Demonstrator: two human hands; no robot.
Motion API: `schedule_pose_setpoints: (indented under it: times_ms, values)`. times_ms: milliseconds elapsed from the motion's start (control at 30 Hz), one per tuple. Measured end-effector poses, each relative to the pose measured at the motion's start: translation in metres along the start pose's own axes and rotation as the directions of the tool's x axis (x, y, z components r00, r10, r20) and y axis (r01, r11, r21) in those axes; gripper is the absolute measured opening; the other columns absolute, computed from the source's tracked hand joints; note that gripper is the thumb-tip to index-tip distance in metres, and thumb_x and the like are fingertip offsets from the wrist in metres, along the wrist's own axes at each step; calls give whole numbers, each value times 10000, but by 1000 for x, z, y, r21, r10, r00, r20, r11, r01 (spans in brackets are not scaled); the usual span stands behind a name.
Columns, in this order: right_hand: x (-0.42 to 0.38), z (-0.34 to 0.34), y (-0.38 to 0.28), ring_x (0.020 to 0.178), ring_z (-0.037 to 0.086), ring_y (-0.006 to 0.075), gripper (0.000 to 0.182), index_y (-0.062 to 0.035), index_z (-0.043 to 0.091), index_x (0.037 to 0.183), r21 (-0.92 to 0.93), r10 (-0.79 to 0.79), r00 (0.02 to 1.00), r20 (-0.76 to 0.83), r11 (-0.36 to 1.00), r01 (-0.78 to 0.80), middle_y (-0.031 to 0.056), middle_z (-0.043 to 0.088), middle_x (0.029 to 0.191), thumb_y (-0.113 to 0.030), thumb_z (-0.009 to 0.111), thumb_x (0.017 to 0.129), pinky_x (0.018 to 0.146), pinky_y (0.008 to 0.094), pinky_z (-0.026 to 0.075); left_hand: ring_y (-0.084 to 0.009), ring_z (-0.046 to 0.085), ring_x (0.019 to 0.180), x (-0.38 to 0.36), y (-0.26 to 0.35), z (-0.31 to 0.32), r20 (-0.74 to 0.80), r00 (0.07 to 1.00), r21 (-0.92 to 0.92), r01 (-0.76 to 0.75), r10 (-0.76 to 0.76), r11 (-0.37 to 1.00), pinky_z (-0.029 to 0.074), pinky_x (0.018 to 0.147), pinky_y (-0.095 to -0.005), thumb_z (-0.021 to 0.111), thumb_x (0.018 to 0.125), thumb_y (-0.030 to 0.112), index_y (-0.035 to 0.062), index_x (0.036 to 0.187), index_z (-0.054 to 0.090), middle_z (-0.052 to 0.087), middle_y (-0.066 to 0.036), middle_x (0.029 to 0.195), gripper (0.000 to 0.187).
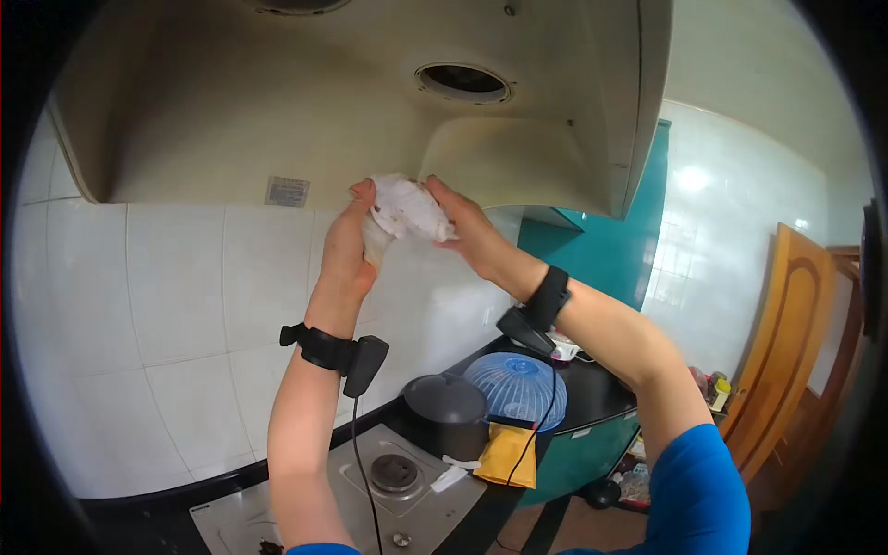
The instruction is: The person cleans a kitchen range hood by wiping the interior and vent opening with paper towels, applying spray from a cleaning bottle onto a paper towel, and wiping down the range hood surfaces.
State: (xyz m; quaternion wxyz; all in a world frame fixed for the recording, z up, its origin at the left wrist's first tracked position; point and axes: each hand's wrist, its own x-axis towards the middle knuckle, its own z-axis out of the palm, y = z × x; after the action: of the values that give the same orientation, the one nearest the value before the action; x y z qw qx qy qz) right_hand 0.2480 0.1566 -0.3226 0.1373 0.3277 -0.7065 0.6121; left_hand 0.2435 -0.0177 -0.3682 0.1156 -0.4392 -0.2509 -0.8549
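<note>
While white, crumpled and bunched, held as a cloth (407, 209) between left hand (348, 237) and right hand (474, 235), both partly closed, gripping opposite sides.

Counting two hands (347, 242) (476, 245), one white cloth (407, 209)!
Spotting two wrist straps (324, 348) (548, 296), two hood openings (462, 83) (301, 6), one pot (446, 400), one cover (518, 381), one yellow pouch (509, 453).

- Sleeves (700, 481) are bright blue
- A black strap (324, 348) circles each wrist (335, 313)
- Each strap carries a black box (365, 366)
- Thin black cables (357, 444) hang from the boxes
</note>
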Motion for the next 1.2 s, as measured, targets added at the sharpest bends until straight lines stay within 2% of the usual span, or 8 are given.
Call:
schedule_pose_setpoints:
  times_ms: [33, 100, 167, 233, 333, 433, 633, 1200]
  values:
    - [-7, -2, 10, 1110, 568, 188, 505, -57, 553, 1298, 5, -4, 1000, -2, 1000, 4, 91, 594, 1219, -429, 610, 961, 895, 337, 478, -222, 573, 1185, -4, 2, -1, 4, 1000, 5, 2, -2, 1000, 450, 1038, -351, 568, 1019, 243, 7, 1285, 541, 616, -98, 1239, 357]
    - [-24, -13, 30, 1153, 534, 211, 460, -33, 539, 1292, -438, -472, 875, -110, 813, 384, 101, 567, 1254, -320, 631, 945, 932, 353, 451, -230, 575, 1186, -7, 6, 5, -82, 997, -23, 8, -9, 1000, 450, 1041, -362, 553, 1026, 230, 12, 1292, 537, 615, -101, 1248, 345]
    - [-75, -6, 9, 1086, 572, 268, 438, -12, 547, 1260, -626, -715, 665, 215, 421, 656, 137, 588, 1197, -196, 662, 880, 918, 358, 461, -227, 584, 1168, 8, 8, -3, -11, 1000, -10, -17, 17, 1000, 465, 1012, -355, 557, 1025, 242, 21, 1290, 543, 617, -96, 1240, 345]
    - [-96, -4, -10, 1004, 593, 312, 424, -26, 577, 1206, -508, -795, 337, 504, 42, 860, 148, 606, 1136, -41, 659, 790, 911, 378, 465, -224, 593, 1151, 10, 9, -8, 28, 998, 5, -48, 48, 999, 480, 983, -348, 561, 1023, 253, 30, 1287, 548, 619, -90, 1231, 346]
    - [-139, 8, -47, 956, 604, 347, 441, -27, 597, 1153, -319, -644, 76, 761, -269, 909, 161, 620, 1096, 70, 606, 723, 923, 392, 466, -232, 601, 1138, 18, 6, -13, -85, 988, 62, -124, 129, 990, 482, 980, -353, 561, 1021, 234, 20, 1288, 542, 625, -112, 1223, 343]
    - [-139, 21, -73, 1022, 598, 331, 490, -11, 582, 1161, -343, -834, -25, 552, -254, 905, 170, 613, 1150, 121, 549, 690, 940, 404, 459, -233, 601, 1135, 12, 9, -6, 5, 988, 56, -152, 152, 987, 480, 983, -357, 554, 1020, 213, 6, 1286, 539, 624, -121, 1222, 337]
    - [-138, -2, -92, 1219, 500, 313, 545, 13, 495, 1255, -683, -914, 100, 393, -217, 697, 147, 582, 1281, 129, 495, 722, 1071, 405, 363, -223, 606, 1116, -2, 14, 18, 30, 988, 110, -155, 152, 982, 482, 972, -351, 542, 1023, 210, 9, 1269, 558, 632, -108, 1199, 319]
    - [-146, 12, -79, 1231, 464, 236, 531, 11, 447, 1272, -788, -900, 234, 368, -168, 593, 135, 647, 1311, 90, 548, 756, 1061, 358, 256, -183, 605, 1054, -1, 12, 8, 36, 990, 117, -140, 136, 983, 490, 923, -333, 611, 996, 239, 59, 1192, 587, 620, -53, 1108, 267]
